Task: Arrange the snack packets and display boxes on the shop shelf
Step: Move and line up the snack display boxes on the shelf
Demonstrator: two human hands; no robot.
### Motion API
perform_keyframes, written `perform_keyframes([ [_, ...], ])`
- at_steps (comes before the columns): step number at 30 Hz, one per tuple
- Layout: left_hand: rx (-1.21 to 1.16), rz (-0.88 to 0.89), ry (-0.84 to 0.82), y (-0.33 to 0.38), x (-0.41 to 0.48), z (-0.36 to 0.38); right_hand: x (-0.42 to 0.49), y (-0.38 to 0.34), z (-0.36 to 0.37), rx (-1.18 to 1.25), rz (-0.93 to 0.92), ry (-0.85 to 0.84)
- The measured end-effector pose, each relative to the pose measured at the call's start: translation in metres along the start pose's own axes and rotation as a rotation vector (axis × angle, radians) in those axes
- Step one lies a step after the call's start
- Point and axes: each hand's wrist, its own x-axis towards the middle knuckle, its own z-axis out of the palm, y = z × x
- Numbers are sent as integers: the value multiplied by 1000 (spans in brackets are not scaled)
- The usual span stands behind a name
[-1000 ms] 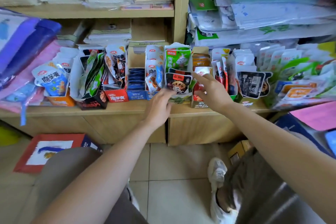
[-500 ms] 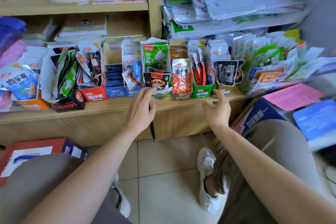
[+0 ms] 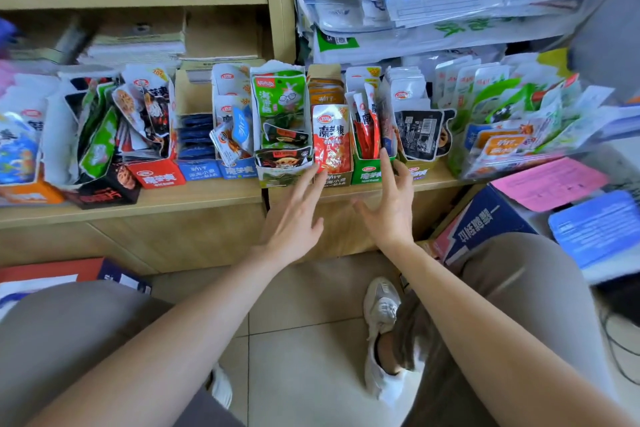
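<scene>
1. Currently, left hand (image 3: 294, 222) and right hand (image 3: 393, 208) are spread wide, fingers straight, holding nothing.
2. Left fingertips (image 3: 320, 178) meet the red packet (image 3: 330, 142) at 12 o'clock; right fingertips (image 3: 383, 158) meet the green box (image 3: 367, 174) at 11 o'clock.
3. Both stand on the shelf (image 3: 173, 199) among other boxes (image 3: 199, 170).

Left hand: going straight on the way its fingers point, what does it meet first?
Probably the red snack packet at the front of the tan display box: the left hand aims its straight fingers up and rightward, tips right at that packet's lower edge. Whether they already touch is unclear.
</scene>
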Motion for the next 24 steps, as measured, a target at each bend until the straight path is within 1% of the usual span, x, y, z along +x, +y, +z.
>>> perform_keyframes([
  [2, 92, -5, -3, 1, 3, 1, 4, 1, 2, -55, 26, -51],
  [4, 142, -3, 33, 5, 3, -4, 9, 0, 2, -29, 42, -57],
  [6, 140, 3, 51, 7, 2, -7, 15, -4, 1, 10, 39, -2],
  [9, 131, 13, 19, 4, 0, -7, 11, -9, -1, 28, 67, 117],
  [11, 114, 16, 2, 4, 0, -9, -2, -13, -1, 66, 122, 207],
  [13, 102, 10, 2, 5, 0, -10, -15, -13, 0, 173, 210, 269],
  [16, 91, 2, 4, 6, 0, -9, -21, -10, 3, 328, 329, 247],
  [19, 34, 24, -17, 3, -6, -9, -16, -7, 4, 350, 403, 186],
  [22, -23, 22, -49, -1, -16, -13, -13, -10, -3, 408, 428, 214],
  [24, -63, -16, -43, -3, -26, -20, -13, -14, -10, 444, 389, 247],
])
